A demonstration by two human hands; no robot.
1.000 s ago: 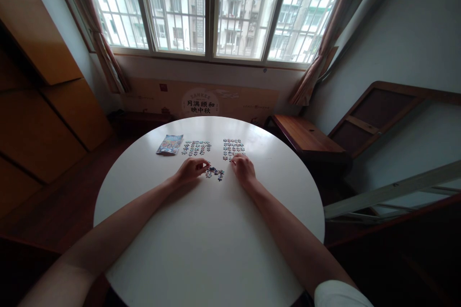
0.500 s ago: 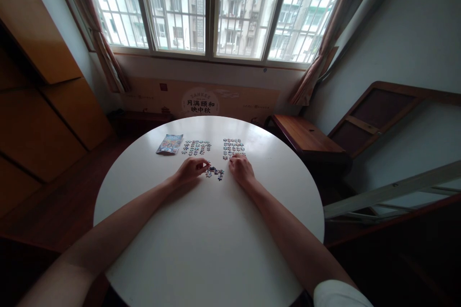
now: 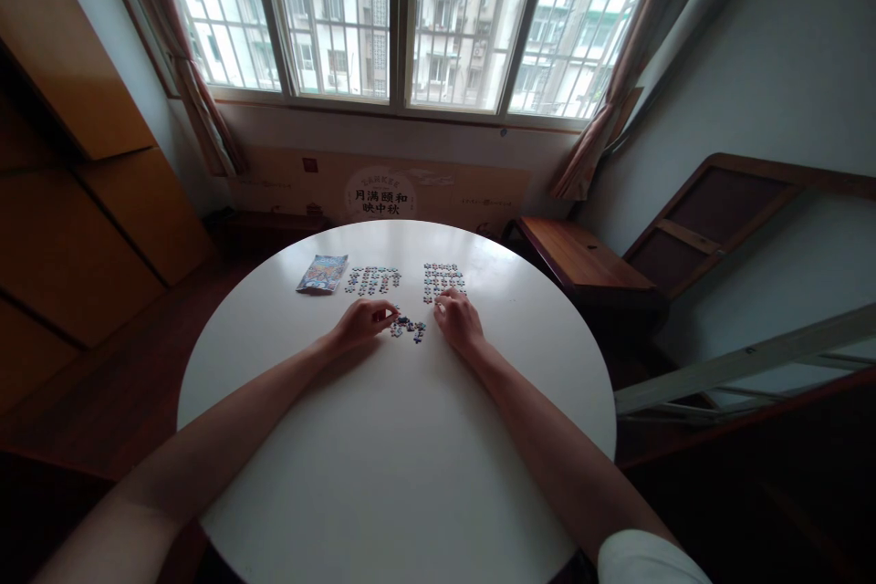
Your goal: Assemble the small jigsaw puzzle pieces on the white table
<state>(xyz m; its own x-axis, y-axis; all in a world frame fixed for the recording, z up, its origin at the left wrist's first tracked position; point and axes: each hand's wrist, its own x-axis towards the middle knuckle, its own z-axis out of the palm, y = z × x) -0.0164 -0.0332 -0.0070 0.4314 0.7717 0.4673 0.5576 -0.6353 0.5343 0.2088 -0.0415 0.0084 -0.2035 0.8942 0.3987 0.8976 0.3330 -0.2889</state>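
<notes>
A round white table bears small puzzle pieces and a printed packet.

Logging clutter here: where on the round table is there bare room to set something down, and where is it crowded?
Bare: the near half of the table around the forearms, the side right of the right hand, the side left of the left hand up to the packet. Crowded: the far middle, puzzle pieces lying between and beyond the hands.

Round white table before wide barred window; brownish curtains at both sides, wooden cabinets left, dark wooden bench right, white wall beyond, daylight pouring in.
</notes>
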